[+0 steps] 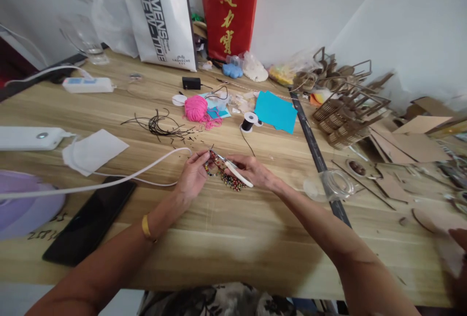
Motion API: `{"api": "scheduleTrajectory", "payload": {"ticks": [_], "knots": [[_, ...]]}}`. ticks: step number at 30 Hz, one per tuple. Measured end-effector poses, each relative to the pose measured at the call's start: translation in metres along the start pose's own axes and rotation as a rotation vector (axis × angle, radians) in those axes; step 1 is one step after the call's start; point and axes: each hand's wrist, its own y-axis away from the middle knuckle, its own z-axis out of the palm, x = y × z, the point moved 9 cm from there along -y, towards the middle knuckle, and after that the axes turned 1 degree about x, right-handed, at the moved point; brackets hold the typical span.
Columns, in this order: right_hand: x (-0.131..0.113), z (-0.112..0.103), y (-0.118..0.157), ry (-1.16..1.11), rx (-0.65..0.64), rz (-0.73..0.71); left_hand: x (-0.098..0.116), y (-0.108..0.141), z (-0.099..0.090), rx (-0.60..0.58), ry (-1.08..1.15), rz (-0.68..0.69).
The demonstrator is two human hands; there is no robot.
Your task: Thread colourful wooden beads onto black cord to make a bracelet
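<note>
In the head view, my left hand (196, 174) pinches a strand of small colored beads (210, 169) between thumb and fingertips. My right hand (251, 170) is wrapped around white-handled snips (239, 175), whose thin metal tips reach the strand at my left fingertips. Whether the tips are apart I cannot tell. Beneath my hands lies a pile of multicolored beads (233, 181) on the wooden table (219, 238). Just behind stands a spool of black cord (249, 121), its loose end trailing toward my right hand. Short black cord cuttings (189, 136) are scattered beyond my left hand.
A bundle of black cord (158, 126), pink yarn (197, 108) and blue sheets (276, 111) lie farther back. A white cable (146, 167) runs past my left hand, near a black phone (89, 221). Brown baskets (343, 116) and a tape roll (337, 184) are at right; a person's hand shows at the edge.
</note>
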Motion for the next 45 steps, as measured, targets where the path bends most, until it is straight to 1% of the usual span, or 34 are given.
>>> {"api": "scheduleTrajectory", "payload": {"ticks": [3, 6, 7, 9, 12, 14, 18, 21, 24, 30, 35, 45], "knots": [[0.007, 0.001, -0.007, 0.063, -0.009, -0.003, 0.0, -0.002, -0.003, -0.002, -0.006, 0.001], [0.013, 0.001, -0.007, 0.108, -0.018, 0.006, -0.001, -0.002, -0.002, -0.03, -0.035, -0.004], [0.015, 0.0, -0.006, 0.13, -0.005, 0.01, -0.001, -0.002, -0.002, -0.036, -0.044, -0.006], [0.014, -0.007, -0.002, 0.18, 0.06, 0.005, -0.002, -0.002, -0.002, -0.037, -0.057, -0.015], [0.003, -0.018, 0.01, 0.274, 0.163, -0.064, -0.003, 0.0, -0.001, -0.034, -0.069, -0.023], [-0.003, -0.021, 0.021, 0.374, 0.186, -0.095, -0.003, 0.001, 0.0, -0.037, -0.072, -0.023], [-0.01, -0.021, 0.046, 0.566, 0.211, -0.061, -0.004, 0.005, 0.004, -0.05, -0.093, -0.014], [-0.011, -0.016, 0.062, 0.689, 0.217, -0.023, -0.006, 0.007, 0.006, -0.061, -0.103, -0.023], [-0.011, -0.01, 0.074, 0.742, 0.255, -0.059, -0.012, 0.01, 0.008, -0.058, -0.106, -0.061], [0.0, -0.014, 0.088, 0.842, 0.413, -0.097, -0.021, 0.014, 0.013, -0.089, -0.122, -0.105], [0.004, -0.011, 0.091, 0.923, 0.405, -0.11, -0.021, 0.015, 0.012, -0.091, -0.144, -0.088], [0.003, -0.005, 0.093, 0.918, 0.382, -0.111, -0.024, 0.016, 0.015, -0.094, -0.136, -0.114]]}}
